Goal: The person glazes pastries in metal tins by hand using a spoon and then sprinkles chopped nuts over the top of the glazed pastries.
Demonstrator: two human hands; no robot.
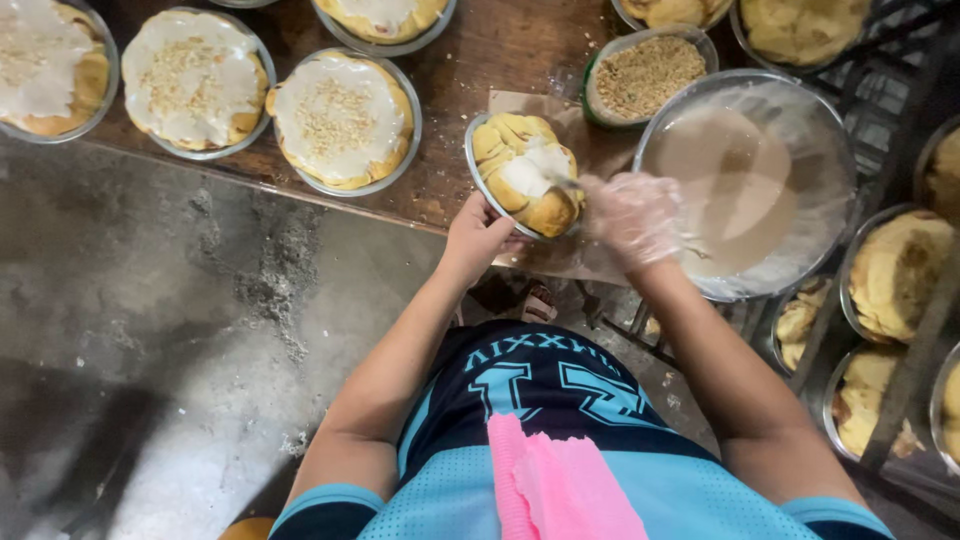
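A small round metal tin [478,170] holds a golden bread roll [512,150] with a patch of white icing on top. My left hand [478,238] grips the tin's near rim at the edge of the wooden table [490,50]. My right hand [634,215], in a thin clear plastic glove, holds a spoon [566,187] whose tip touches the icing on the roll. Right beside that hand stands a large metal bowl [815,120] of pale beige glaze.
Three iced tins topped with crumbs [340,120] line the table to the left. A bowl of brown crumbs [648,72] sits behind the glaze bowl. Several tins of plain rolls [895,270] rest on a rack at right. Grey concrete floor [170,330] lies below.
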